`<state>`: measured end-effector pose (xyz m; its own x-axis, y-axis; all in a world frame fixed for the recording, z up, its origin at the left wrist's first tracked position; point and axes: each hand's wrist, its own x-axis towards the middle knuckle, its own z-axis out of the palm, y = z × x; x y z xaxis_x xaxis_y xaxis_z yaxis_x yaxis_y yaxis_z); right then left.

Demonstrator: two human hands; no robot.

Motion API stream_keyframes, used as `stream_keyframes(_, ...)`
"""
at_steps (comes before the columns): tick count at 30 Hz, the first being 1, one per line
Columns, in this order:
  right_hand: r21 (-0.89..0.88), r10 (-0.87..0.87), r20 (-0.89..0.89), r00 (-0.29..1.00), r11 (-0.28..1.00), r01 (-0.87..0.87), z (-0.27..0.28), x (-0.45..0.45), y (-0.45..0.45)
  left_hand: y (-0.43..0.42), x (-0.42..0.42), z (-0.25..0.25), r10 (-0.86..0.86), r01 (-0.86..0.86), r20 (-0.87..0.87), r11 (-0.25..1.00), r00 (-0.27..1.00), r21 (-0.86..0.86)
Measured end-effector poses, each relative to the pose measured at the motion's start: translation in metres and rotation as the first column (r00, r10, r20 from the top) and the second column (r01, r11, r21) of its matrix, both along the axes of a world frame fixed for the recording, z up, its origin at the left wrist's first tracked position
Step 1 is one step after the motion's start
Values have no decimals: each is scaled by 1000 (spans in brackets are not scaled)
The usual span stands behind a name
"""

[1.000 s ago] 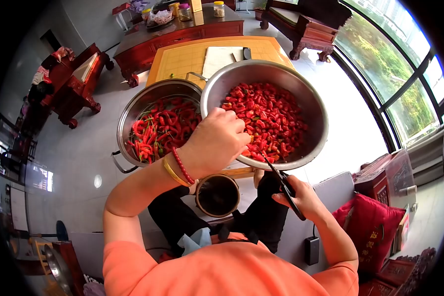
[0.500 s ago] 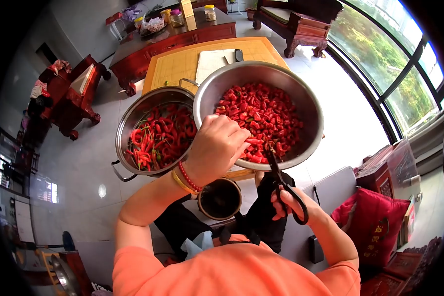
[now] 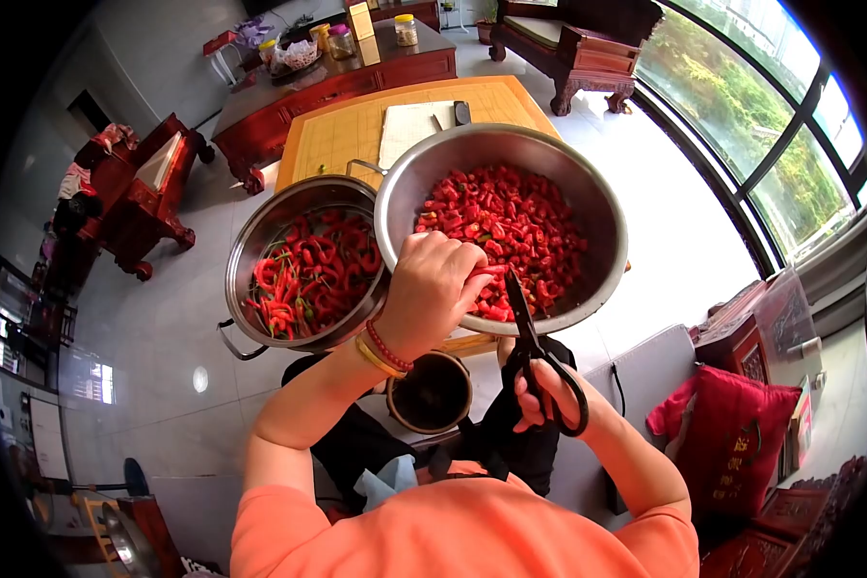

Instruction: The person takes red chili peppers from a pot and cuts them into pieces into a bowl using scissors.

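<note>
Wooden table (image 3: 332, 135) far, steel bowl (image 3: 602, 217) of cut chillies (image 3: 511, 217) nearer, left hand (image 3: 432, 284) pinching a red chilli (image 3: 492, 270), right hand (image 3: 557, 393) with fingers curled round black scissors (image 3: 527, 337)

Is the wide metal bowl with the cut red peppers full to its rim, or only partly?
Only partly full: the cut red peppers lie in the bottom of the metal bowl, and bare wall shows above them.
</note>
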<state>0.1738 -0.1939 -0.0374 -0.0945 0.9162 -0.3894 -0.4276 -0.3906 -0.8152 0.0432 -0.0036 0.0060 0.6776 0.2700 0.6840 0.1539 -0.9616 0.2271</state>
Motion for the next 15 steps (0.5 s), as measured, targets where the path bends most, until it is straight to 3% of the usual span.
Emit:
stream_keyframes(3,45,49,-3,999,998,-49,-3,-2,-4,-1,0,-3,-24,23,11,999,1000,49)
stream_keyframes(10,67,56,3,998,996,-56,2,-6,3,-10,-3,0,-144,140,-24,983,989,-117)
stream_keyframes(13,77,75,-257,964,995,-57,5,-6,4,-4,-5,-8,-193,196,45,908,980,-372)
stream_keyframes(15,77,69,-293,954,996,-49,9,-8,4,-1,-7,-13,-180,190,63,891,982,-412)
